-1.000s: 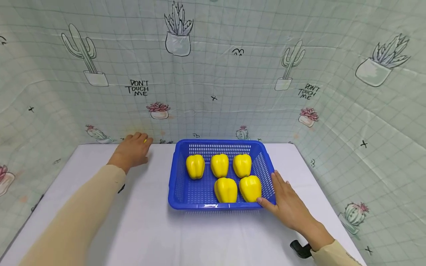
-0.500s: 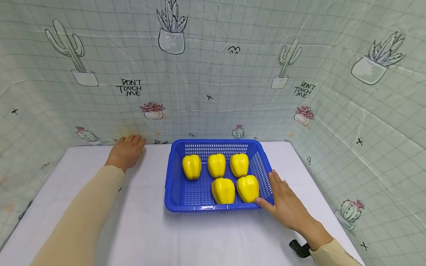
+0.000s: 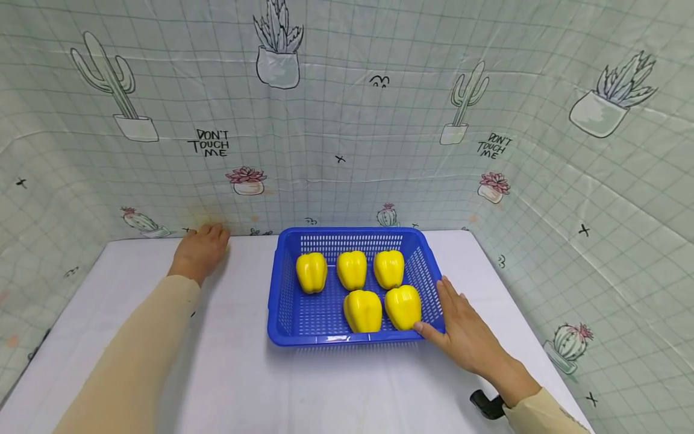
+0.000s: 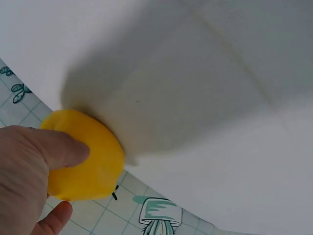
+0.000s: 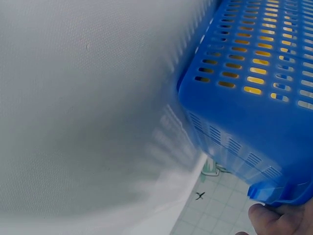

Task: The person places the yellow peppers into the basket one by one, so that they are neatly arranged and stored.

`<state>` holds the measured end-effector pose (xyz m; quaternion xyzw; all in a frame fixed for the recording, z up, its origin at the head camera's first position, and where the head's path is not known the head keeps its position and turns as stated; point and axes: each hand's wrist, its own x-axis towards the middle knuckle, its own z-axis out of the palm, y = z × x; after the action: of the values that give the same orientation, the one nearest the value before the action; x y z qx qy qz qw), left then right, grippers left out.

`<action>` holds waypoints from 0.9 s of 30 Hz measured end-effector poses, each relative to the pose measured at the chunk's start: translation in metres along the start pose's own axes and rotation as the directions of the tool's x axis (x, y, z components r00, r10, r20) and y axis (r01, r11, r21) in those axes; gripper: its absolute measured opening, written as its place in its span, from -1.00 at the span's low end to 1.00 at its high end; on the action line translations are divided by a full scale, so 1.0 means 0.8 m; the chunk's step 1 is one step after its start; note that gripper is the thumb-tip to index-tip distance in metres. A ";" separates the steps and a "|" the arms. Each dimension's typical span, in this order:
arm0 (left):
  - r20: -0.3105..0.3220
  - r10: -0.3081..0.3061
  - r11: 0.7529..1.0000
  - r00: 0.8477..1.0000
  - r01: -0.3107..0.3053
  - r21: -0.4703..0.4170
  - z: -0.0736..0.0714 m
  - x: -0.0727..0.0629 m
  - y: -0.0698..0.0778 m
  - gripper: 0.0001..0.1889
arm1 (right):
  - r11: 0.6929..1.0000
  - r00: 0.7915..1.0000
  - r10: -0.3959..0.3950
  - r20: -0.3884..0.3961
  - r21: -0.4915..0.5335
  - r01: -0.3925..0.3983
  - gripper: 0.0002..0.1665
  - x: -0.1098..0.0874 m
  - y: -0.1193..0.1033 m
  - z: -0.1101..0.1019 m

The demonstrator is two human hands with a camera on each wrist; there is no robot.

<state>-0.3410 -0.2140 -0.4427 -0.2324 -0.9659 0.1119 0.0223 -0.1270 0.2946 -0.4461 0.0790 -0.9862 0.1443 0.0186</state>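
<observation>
At the table's back left edge my left hand (image 3: 200,250) holds a yellow bell pepper (image 4: 93,156). The left wrist view shows the thumb lying across the pepper and the fingers behind it; in the head view the hand hides it almost wholly. A blue plastic basket (image 3: 273,289) stands mid-table with several yellow bell peppers in it, three along the back and two at the front right. My right hand (image 3: 468,337) rests on the basket's right front corner, fingers extended along the right rim and thumb over the front rim.
A white cloth covers the table (image 3: 228,374). Behind and beside it hangs a grid-patterned curtain (image 3: 347,120) with cactus prints, meeting the table's back edge. A black curved piece (image 3: 488,405) sits by my right wrist.
My left hand has moved left and down to the table's back edge with the bell pepper. The head view has shifted slightly. My right hand stays on the basket.
</observation>
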 end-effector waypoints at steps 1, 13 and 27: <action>0.001 -0.005 1.000 1.000 0.005 0.005 0.000 -0.002 -0.001 -0.65 | 1.000 1.000 0.002 0.004 0.001 -0.002 0.23 0.000 0.000 0.001; -0.055 -0.045 0.998 0.997 0.042 -0.046 0.005 -0.023 0.007 -0.73 | 1.000 1.000 0.011 0.023 0.008 -0.012 0.24 0.000 0.000 0.005; -0.149 -0.197 0.977 0.969 0.182 -0.110 0.021 -0.046 0.037 -0.54 | 1.000 1.000 0.005 0.017 0.021 -0.006 0.24 0.003 -0.002 0.002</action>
<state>-0.2966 -0.2085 -0.4658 -0.1479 -0.9831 0.0442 0.0988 -0.1292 0.2921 -0.4473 0.0776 -0.9850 0.1541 0.0092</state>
